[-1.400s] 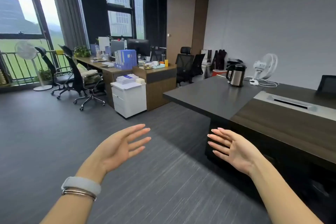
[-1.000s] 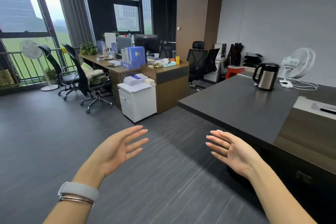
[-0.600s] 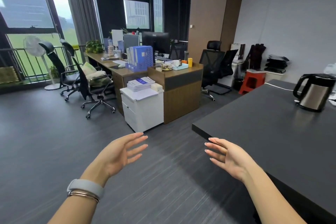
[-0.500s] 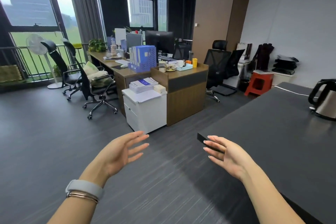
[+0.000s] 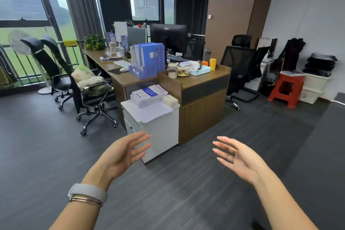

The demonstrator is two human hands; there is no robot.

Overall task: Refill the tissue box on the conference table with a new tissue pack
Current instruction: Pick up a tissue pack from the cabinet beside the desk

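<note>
Office floor [image 5: 46, 155] — left hand [image 5: 121, 155], right hand [image 5: 237, 157] empty.

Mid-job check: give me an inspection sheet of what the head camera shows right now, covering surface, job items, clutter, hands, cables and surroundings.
Surface: only a dark corner of the conference table shows at the right edge.
Job's things: tissue box not seen; a pale wrapped pack, possibly tissues, lies on the white drawer cabinet beside a paper stack.
Clutter: blue file holder, cups and a tray on the wooden desk.
Hands: left hand and right hand open, empty, over the floor.
Cables: nothing seen clearly.
Surroundings: office chairs, red stool, monitor, windows.
</note>
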